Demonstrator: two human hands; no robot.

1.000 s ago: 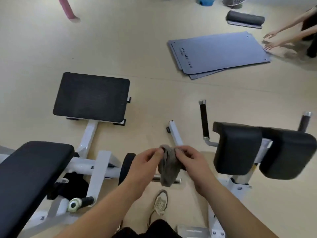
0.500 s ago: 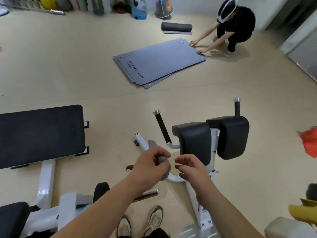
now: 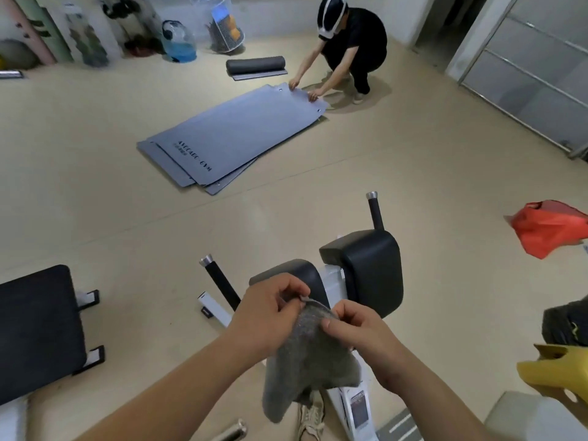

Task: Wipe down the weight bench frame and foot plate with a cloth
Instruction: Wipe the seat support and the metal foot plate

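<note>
Weight bench frame (image 3: 332,281), white steel with black pads, behind a grey fleecy cloth (image 3: 308,354).
Beyond the bench lie stacked grey floor mats (image 3: 235,138) lettered "…GYM"; left of it, the black foot plate (image 3: 35,329); the cloth hangs long-axis down, left hand (image 3: 267,316) and right hand (image 3: 359,332) each pinching its top edge.

The beige floor (image 3: 413,173) is carrying the white bench frame (image 3: 343,409) directly beneath the right hand (image 3: 356,329), a stack of grey mats (image 3: 232,138) lying flat well beyond it, a rolled mat (image 3: 256,65) sitting farther off, and a red bag (image 3: 547,227) resting far to its right.
</note>
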